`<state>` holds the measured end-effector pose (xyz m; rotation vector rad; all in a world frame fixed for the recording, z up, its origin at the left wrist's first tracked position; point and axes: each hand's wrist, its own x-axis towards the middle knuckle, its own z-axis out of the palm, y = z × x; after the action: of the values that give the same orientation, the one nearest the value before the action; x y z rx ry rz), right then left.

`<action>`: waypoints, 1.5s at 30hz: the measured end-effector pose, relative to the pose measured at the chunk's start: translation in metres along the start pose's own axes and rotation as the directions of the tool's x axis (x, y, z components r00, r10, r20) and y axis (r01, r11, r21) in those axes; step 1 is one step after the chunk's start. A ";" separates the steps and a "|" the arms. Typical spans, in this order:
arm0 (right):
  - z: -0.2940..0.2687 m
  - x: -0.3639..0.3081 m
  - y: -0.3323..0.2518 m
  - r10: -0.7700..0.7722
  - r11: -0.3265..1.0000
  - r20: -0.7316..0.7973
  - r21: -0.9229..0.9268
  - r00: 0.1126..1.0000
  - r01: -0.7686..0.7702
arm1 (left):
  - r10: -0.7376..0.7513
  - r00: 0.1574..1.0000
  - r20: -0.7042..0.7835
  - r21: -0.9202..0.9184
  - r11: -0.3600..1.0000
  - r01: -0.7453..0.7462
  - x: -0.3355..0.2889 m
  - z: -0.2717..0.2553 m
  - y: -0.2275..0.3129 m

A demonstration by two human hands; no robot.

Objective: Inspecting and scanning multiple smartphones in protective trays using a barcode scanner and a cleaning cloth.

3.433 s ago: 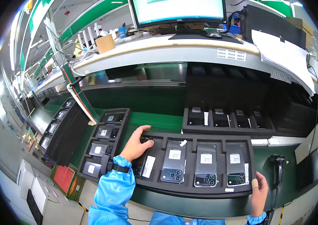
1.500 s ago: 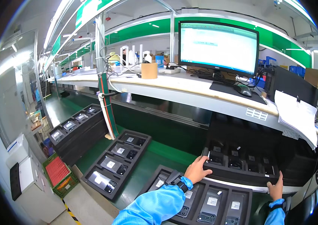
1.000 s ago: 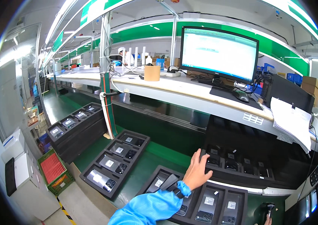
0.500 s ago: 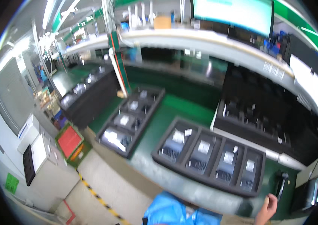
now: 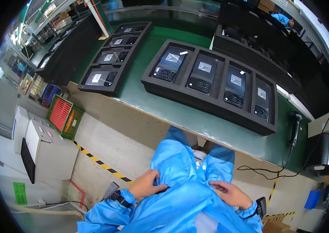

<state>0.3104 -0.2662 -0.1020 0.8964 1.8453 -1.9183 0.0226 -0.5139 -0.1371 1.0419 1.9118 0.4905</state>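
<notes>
Both of my hands are low over my lap, against the blue smock (image 5: 187,202) I wear. My left hand (image 5: 145,185) is closed on a fold of the smock, its thumb pointing inward and some fingers hidden by cloth. My right hand (image 5: 232,194) pinches the smock on the other side with its fingers curled. Beyond my knees, a black foam tray (image 5: 211,99) on the bench holds several dark smartphones, among them a phone (image 5: 200,84) lying back up with a white label and a camera cluster. Neither hand touches the tray.
A second foam tray (image 5: 112,88) of phones lies to the left on the green bench (image 5: 160,110). A handheld scanner (image 5: 295,126) with a black cable stands at the right. Stacked black trays rise behind. A green crate (image 5: 70,123) and white cabinet (image 5: 53,157) stand at left.
My view has tilted downward, bringing my lap and both hands into sight. My right hand has moved from near the scanner at the bench edge to my smock.
</notes>
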 end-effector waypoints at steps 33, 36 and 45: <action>-0.037 0.113 0.006 -0.327 0.898 0.099 0.342 0.940 0.277 | -0.018 0.869 -0.495 -0.668 0.647 -0.367 0.068 0.086 -0.064; -0.039 0.115 0.011 -0.377 0.896 0.197 0.326 0.905 0.302 | -0.025 0.858 -0.512 -0.559 0.769 -0.311 0.082 0.108 -0.044; -0.043 0.135 0.020 -0.299 0.927 0.221 0.297 0.928 0.228 | -0.110 0.891 -0.440 -0.387 0.919 -0.077 0.093 0.107 -0.054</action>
<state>0.2312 -0.2017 -0.2018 0.4439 1.6438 -2.3648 0.0631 -0.4758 -0.2784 0.6763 2.0938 1.1449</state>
